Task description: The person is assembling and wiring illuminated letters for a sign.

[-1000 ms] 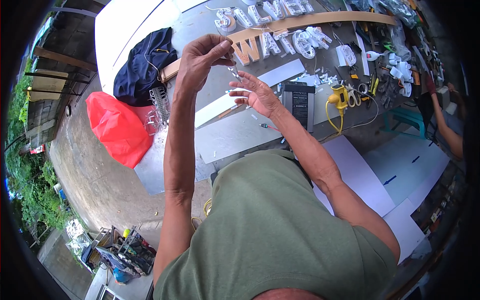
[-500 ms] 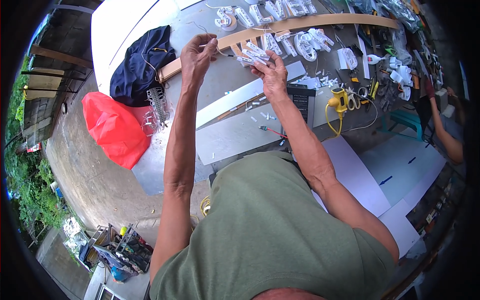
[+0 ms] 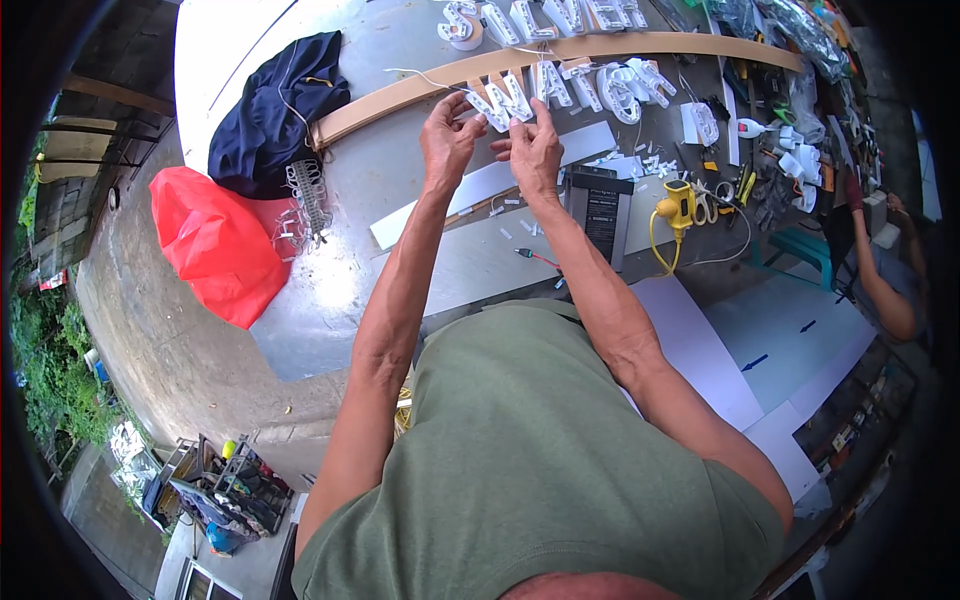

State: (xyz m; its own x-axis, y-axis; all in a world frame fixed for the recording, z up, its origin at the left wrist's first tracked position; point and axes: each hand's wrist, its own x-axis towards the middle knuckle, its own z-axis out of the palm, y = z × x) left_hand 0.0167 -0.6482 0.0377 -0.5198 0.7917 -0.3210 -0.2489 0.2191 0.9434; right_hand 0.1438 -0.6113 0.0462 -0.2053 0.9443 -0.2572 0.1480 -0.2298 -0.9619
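Between my two hands is a white channel letter (image 3: 507, 102) fitted with small white light modules. It stands in a row with other white letters (image 3: 623, 92). My left hand (image 3: 450, 145) pinches its left side with thumb and fingertips. My right hand (image 3: 534, 152) holds the opposite edge, thumb at the bottom and index finger stretched along the side. A thin white wire (image 3: 415, 72) runs from the letters across a long brown strip (image 3: 400, 95). Behind that strip stands a second row of similar letters (image 3: 525, 22).
Dark cloth (image 3: 270, 120), a red bag (image 3: 212, 245) and a chain of light modules (image 3: 310, 200) lie left. A white strip (image 3: 400, 222), black power box (image 3: 597, 210) and yellow socket (image 3: 680, 203) are nearer. Another person's arm (image 3: 885, 270) shows far right.
My left hand has let go of the wire and moved right and down onto the letter. The letter, earlier tilted in my right hand, now sits in line with its row.
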